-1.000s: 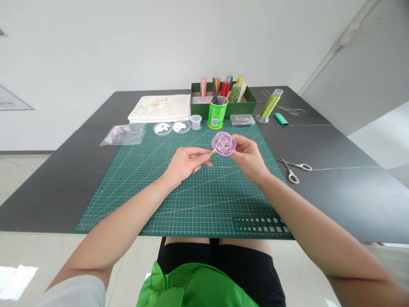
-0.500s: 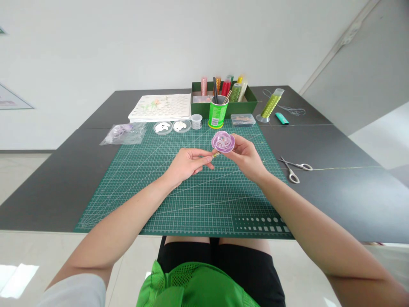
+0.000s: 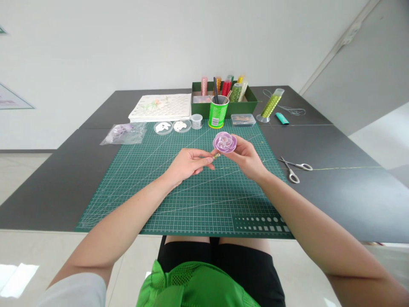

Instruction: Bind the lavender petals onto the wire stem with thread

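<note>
Shifted a touch to the right since half a second ago, the purple flower (image 3: 224, 142) is held up between two hands that have barely moved, which suggests a small adjustment rather than a new hold. Taking the flower as the clock's centre, from left to right: a clear bag (image 3: 129, 135) lies at nine o'clock and a white stack (image 3: 179, 110) at ten. The left hand (image 3: 188, 162), between eight and nine, pinches narrowly at the stem (image 3: 217, 156), which shows at seven. At twelve, a green can (image 3: 217, 115) stands at the mat's (image 3: 198, 204) far edge. The right hand (image 3: 251, 157), at four, curls around the flower's side; its fingertips are partly hidden behind the petals. A green spool (image 3: 271, 105) leans at two, and opened scissors (image 3: 289, 169) lie between three and four.
</note>
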Motion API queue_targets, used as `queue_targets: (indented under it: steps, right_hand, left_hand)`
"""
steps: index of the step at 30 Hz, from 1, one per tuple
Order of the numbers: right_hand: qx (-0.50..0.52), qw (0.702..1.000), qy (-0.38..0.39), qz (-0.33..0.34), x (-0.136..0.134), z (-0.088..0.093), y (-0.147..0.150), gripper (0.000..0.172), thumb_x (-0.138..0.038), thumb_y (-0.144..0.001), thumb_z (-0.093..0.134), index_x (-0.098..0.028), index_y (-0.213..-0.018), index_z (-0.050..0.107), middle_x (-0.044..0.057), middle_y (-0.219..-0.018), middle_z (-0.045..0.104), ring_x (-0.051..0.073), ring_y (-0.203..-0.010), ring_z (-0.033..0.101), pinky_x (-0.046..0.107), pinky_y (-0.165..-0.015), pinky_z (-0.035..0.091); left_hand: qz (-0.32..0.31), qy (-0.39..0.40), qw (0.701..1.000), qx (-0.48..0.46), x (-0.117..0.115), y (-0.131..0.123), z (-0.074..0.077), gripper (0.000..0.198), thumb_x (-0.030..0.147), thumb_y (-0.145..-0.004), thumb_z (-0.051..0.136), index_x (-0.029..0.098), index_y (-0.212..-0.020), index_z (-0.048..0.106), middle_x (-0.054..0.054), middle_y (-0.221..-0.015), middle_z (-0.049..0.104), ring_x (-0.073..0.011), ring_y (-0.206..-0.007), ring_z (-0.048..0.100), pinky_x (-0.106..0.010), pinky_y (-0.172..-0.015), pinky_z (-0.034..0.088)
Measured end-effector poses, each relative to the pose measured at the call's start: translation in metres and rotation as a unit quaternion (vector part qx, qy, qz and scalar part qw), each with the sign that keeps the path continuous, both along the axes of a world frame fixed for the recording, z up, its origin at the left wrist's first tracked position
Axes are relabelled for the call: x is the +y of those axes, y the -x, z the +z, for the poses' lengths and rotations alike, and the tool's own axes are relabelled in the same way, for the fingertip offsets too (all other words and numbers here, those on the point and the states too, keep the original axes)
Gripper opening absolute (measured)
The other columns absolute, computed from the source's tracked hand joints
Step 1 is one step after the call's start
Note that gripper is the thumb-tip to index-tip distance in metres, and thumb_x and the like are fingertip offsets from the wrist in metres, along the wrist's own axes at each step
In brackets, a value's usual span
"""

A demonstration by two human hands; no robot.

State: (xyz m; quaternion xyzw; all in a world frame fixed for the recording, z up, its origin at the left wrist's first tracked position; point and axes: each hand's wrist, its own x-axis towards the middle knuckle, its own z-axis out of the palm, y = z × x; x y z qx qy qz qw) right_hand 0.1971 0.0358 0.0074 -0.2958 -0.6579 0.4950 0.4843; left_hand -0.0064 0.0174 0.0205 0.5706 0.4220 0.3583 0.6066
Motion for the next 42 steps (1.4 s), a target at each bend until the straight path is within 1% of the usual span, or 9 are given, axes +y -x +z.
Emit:
queue_targets:
  steps: [6,13,17,21,28,31,34,38,42]
  right_hand:
    - [0.002,0.999,-0.020,0.046,0.001,-0.003,0.000,0.029,-0.052,-0.091,0.071,-0.023,-0.094,0.066,0.002,-0.086,0.073,0.020,-0.088,0.070,0.040,-0.088,0.056]
    - [-0.032,0.998,-0.036,-0.033,0.000,-0.006,0.002,0.034,-0.045,-0.075,0.086,-0.022,-0.092,0.067,0.002,-0.092,0.070,0.020,-0.088,0.065,0.042,-0.091,0.053]
    - [-0.039,0.997,-0.005,-0.062,-0.003,-0.005,0.007,0.036,-0.041,-0.070,0.089,-0.020,-0.089,0.067,0.002,-0.088,0.069,0.018,-0.083,0.063,0.037,-0.081,0.052]
    - [-0.019,0.997,0.056,-0.053,-0.007,-0.005,0.009,0.035,-0.038,-0.068,0.090,-0.020,-0.087,0.066,0.000,-0.088,0.065,0.015,-0.080,0.059,0.033,-0.077,0.049]
    - [0.067,0.968,0.232,0.065,-0.008,-0.007,0.012,0.039,-0.038,-0.067,0.090,-0.021,-0.087,0.061,-0.004,-0.081,0.055,0.013,-0.075,0.056,0.032,-0.074,0.048]
    - [0.052,0.978,0.200,0.034,-0.008,-0.009,0.013,0.037,-0.034,-0.067,0.090,-0.020,-0.085,0.061,-0.004,-0.080,0.057,0.012,-0.073,0.054,0.030,-0.070,0.045]
    - [0.035,0.984,0.173,0.007,-0.007,-0.010,0.014,0.036,-0.032,-0.066,0.090,-0.020,-0.085,0.063,-0.003,-0.081,0.059,0.012,-0.073,0.055,0.031,-0.071,0.045]
    - [0.066,0.986,0.154,-0.014,-0.003,-0.008,0.011,0.035,-0.035,-0.068,0.089,-0.022,-0.090,0.065,-0.002,-0.085,0.065,0.014,-0.078,0.059,0.033,-0.080,0.050]
    - [0.055,0.996,0.071,-0.007,0.003,-0.006,0.004,0.034,-0.037,-0.071,0.088,-0.024,-0.092,0.064,0.000,-0.094,0.070,0.016,-0.086,0.063,0.035,-0.087,0.054]
  left_hand:
    - [-0.009,-0.001,1.000,0.016,0.001,0.001,-0.002,0.022,0.027,-0.082,0.075,0.012,-0.098,0.080,-0.007,-0.074,0.077,-0.0036,-0.043,0.039,-0.019,-0.043,0.029]
    - [-0.007,-0.020,0.999,0.036,0.000,-0.001,-0.002,0.025,0.028,-0.084,0.072,0.013,-0.102,0.080,-0.006,-0.073,0.077,-0.0049,-0.044,0.039,-0.019,-0.044,0.031]
    - [0.005,-0.061,0.994,0.088,-0.002,-0.002,-0.003,0.025,0.028,-0.086,0.069,0.014,-0.103,0.081,-0.005,-0.073,0.077,-0.0061,-0.044,0.041,-0.020,-0.044,0.033]
    - [0.008,-0.119,0.982,0.144,-0.006,-0.003,-0.003,0.025,0.029,-0.089,0.065,0.017,-0.104,0.081,-0.003,-0.074,0.078,-0.0065,-0.042,0.041,-0.021,-0.045,0.033]
    - [0.016,-0.178,0.968,0.176,-0.011,-0.006,-0.004,0.022,0.026,-0.092,0.065,0.019,-0.105,0.081,-0.003,-0.075,0.079,-0.0117,-0.055,0.063,-0.023,-0.057,0.042]
    - [0.017,-0.170,0.971,0.169,-0.010,-0.006,-0.004,0.022,0.026,-0.091,0.066,0.019,-0.104,0.081,-0.003,-0.074,0.079,-0.0120,-0.057,0.064,-0.023,-0.057,0.043]
    - [0.011,-0.138,0.979,0.149,-0.007,-0.006,-0.004,0.021,0.025,-0.089,0.066,0.017,-0.101,0.082,-0.003,-0.071,0.078,-0.0083,-0.047,0.052,-0.021,-0.049,0.037]
    - [0.017,-0.077,0.994,0.071,-0.004,-0.004,-0.003,0.022,0.028,-0.087,0.069,0.014,-0.098,0.081,-0.006,-0.072,0.077,-0.0056,-0.043,0.041,-0.020,-0.044,0.032]
    - [0.025,-0.033,0.999,0.014,-0.003,-0.003,-0.002,0.022,0.029,-0.083,0.074,0.013,-0.096,0.081,-0.007,-0.071,0.077,-0.0045,-0.043,0.040,-0.019,-0.043,0.028]
